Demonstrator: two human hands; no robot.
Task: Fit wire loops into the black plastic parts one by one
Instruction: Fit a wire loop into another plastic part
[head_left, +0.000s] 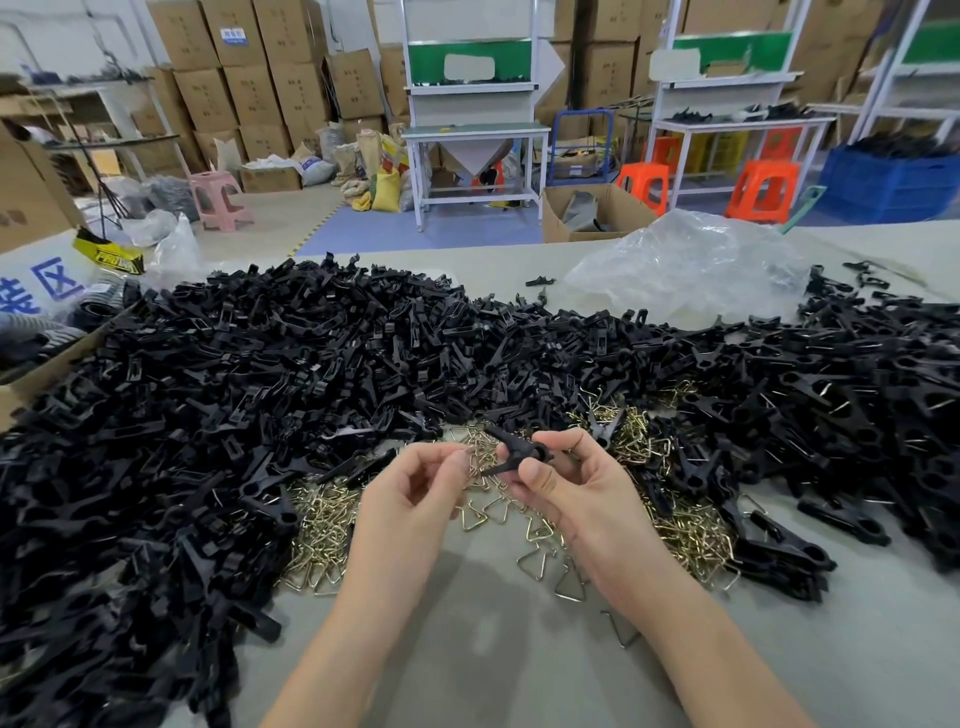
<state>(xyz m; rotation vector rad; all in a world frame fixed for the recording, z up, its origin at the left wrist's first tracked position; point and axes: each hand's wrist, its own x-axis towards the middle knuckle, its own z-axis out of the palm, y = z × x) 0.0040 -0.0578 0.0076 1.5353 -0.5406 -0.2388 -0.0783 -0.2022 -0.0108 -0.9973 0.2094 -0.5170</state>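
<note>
Black plastic part (511, 453) clamped in right hand (569, 491) grip, left hand (415, 486) grip pinching wire loop (471, 463) alongside

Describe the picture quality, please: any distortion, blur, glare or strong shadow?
Head view: the wide-angle lens bows the far edge of the table and tilts the workbenches; soft shadows lie under the forearms; the clear plastic bag shows mild glare; the wire loop pinched by the left hand is slightly blurred; the black plastic part held by the right hand is dark, with little detail.
</note>
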